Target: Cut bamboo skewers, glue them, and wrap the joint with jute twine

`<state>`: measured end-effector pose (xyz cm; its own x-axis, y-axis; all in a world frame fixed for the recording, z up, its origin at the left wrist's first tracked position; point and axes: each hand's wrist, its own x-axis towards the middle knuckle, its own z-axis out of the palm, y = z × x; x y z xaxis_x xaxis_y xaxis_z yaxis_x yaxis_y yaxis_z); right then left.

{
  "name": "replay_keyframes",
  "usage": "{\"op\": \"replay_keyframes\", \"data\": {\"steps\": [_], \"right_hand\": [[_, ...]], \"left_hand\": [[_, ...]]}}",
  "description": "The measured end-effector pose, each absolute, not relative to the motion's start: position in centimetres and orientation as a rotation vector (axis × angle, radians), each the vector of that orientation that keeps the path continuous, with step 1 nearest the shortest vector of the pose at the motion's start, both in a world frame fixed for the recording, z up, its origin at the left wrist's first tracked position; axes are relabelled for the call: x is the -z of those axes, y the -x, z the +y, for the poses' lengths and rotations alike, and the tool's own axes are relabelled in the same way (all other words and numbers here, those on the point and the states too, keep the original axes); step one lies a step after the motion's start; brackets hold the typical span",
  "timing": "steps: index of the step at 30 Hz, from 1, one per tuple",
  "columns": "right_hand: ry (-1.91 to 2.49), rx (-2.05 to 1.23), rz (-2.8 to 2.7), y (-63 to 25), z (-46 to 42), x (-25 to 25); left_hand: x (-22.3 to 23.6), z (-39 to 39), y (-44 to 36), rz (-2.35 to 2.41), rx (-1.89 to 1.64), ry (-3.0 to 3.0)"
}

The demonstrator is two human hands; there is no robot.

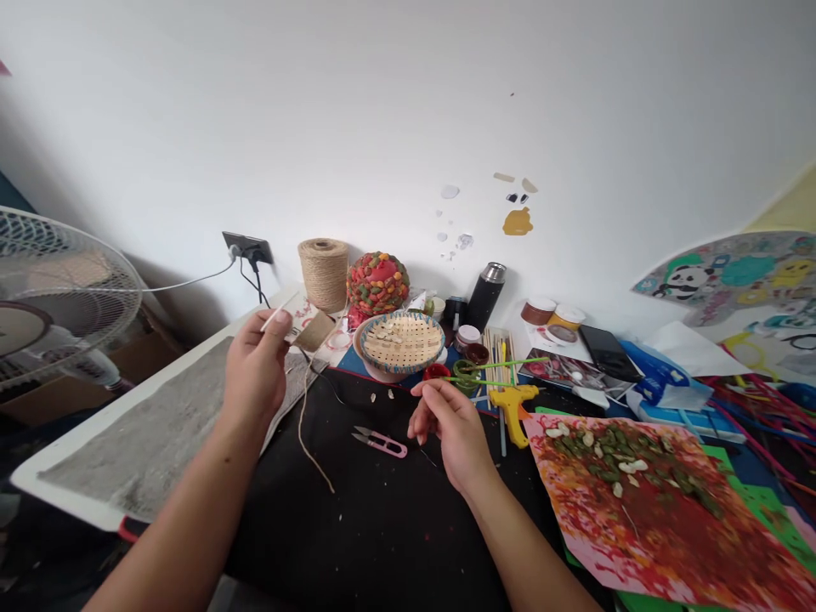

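On the left, my left hand (258, 353) is raised above the table, thumb and fingers pinching a thin white stick (279, 311). My right hand (450, 425) hovers over the black mat with thumb and forefinger pressed together; whatever they hold, if anything, is too small to make out. Just behind those fingertips lies a thin green stick (490, 382). Pink-handled thread snips (386, 444) rest on the mat between my hands. A length of twine (304, 425) trails over the mat's left side. Further back sits a woven basket (403, 344) with pale shell pieces in it.
A twine spool (324, 276), a decorated red ball (379, 285) and a black flask (488, 293) line the wall. A yellow glue gun (513, 408) and a painted sheet (637, 510) lie right. The fan (64, 297) stands left.
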<state>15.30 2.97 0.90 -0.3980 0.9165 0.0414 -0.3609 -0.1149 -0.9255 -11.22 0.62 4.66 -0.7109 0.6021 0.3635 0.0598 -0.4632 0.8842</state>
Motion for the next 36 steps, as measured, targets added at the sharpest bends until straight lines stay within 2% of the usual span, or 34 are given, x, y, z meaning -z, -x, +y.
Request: {"op": "replay_keyframes", "data": {"steps": [6,9,14,20,26,31,36], "right_hand": [[0.706,-1.633,-1.073,-15.4,3.4,-1.2],[0.709,-1.625,-1.08,-15.3,3.3,-1.1],[0.702,-1.61,-1.091,-15.0,3.2,-0.8],[0.699,-1.637,-1.142,-14.7,3.0,-0.6],[0.728,-1.572,-1.213,-14.5,2.9,-0.6],[0.754,-1.505,-1.376,-14.3,2.5,-0.3],[0.797,-1.499,-1.307,-13.8,2.5,0.1]], "left_hand": [[-2.5,-1.6,12.7,1.782,-1.579,-1.246],[-2.0,-1.4,13.2,1.969,-1.401,-1.414],[-1.8,1.2,13.4,2.023,-1.285,-1.743],[-0.5,4.4,13.7,2.041,-1.155,-1.859],[1.6,5.3,14.7,2.143,-1.135,-1.836],[3.2,5.5,14.7,2.071,-1.214,-1.869],[3.4,6.1,14.5,2.03,-1.241,-1.944]]}}
